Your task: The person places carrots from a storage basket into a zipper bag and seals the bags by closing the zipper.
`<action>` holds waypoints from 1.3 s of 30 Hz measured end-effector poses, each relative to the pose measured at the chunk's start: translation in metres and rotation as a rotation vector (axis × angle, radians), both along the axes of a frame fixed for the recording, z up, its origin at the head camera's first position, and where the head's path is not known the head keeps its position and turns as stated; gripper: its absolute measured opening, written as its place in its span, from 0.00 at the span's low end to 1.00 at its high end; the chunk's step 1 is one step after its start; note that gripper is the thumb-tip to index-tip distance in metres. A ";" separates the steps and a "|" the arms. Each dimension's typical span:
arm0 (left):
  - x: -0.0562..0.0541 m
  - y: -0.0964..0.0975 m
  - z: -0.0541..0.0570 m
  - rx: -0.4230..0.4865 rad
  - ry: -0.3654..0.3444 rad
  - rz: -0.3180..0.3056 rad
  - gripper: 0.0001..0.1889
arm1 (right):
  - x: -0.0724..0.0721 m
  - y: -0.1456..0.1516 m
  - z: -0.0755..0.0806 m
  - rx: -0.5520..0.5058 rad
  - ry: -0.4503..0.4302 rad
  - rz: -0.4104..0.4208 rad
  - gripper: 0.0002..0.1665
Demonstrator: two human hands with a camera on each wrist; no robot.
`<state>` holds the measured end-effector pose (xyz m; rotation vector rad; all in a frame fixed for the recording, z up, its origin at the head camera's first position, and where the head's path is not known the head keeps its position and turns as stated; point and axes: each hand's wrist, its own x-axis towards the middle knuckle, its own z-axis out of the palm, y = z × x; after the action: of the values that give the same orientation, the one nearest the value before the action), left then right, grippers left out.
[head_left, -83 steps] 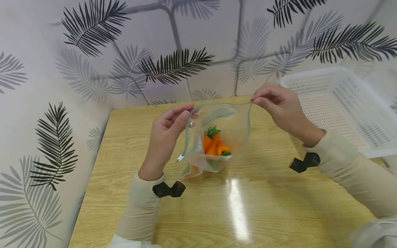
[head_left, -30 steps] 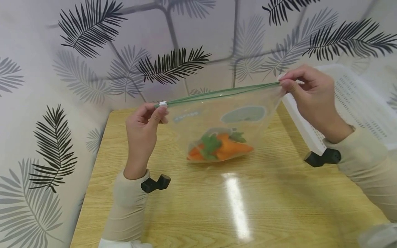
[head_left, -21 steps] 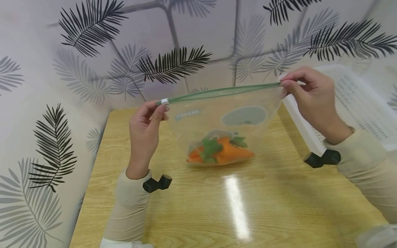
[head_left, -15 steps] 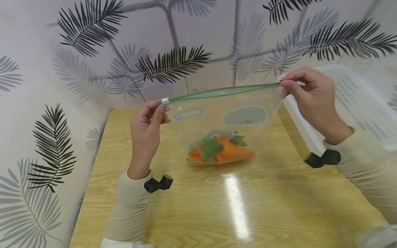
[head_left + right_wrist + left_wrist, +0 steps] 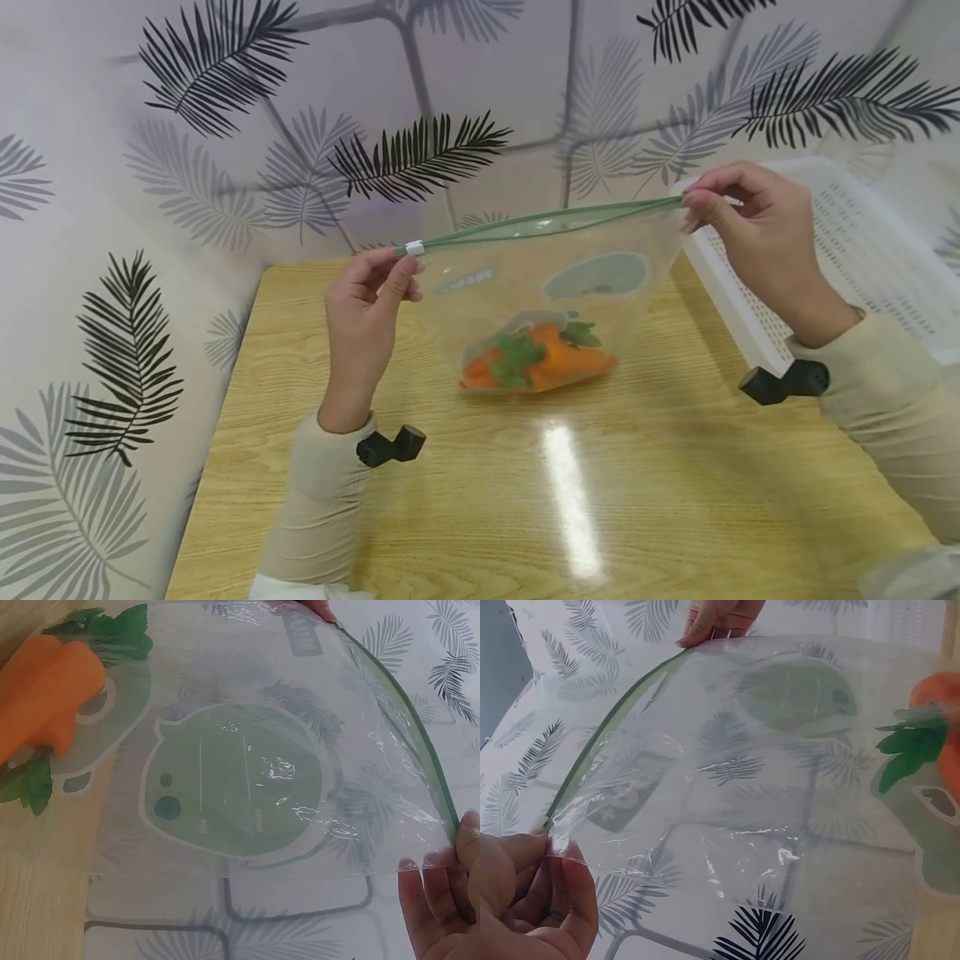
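Observation:
A clear zip bag (image 5: 517, 283) with a green slider seal hangs stretched between both hands. My left hand (image 5: 363, 321) pinches its upper left corner, right by the white slider (image 5: 415, 247). With thumb and fingers, my right hand (image 5: 765, 233) pinches the upper right corner. Orange carrots (image 5: 566, 358) with green leafy tops (image 5: 517, 358) lie at the bottom of the bag; they look like toys or cloth. Along the mouth, the two green strips stand slightly apart in the middle. In the right wrist view a pale green printed patch (image 5: 232, 780) shows on the bag's side.
A white perforated plastic basket (image 5: 750, 325) stands at the right, partly behind my right hand and forearm. Under the bag is a wood-grain table (image 5: 465, 500). Behind it rises a wall (image 5: 510, 83) patterned with leaves.
Earlier the bag's mouth gaped wide; now it is drawn taut into a line, hands farther apart and higher. In the last half second my left hand shifted slightly right.

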<state>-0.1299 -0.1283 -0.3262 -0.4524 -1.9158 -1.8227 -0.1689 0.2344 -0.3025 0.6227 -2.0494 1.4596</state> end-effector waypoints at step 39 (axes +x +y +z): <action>-0.003 0.025 0.007 0.012 0.058 -0.193 0.07 | 0.016 -0.126 0.058 0.544 0.432 0.339 0.17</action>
<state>-0.1329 -0.1033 -0.3189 -0.6992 -1.8770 -1.9167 -0.1530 0.1081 -0.2441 1.4244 -2.0395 0.8018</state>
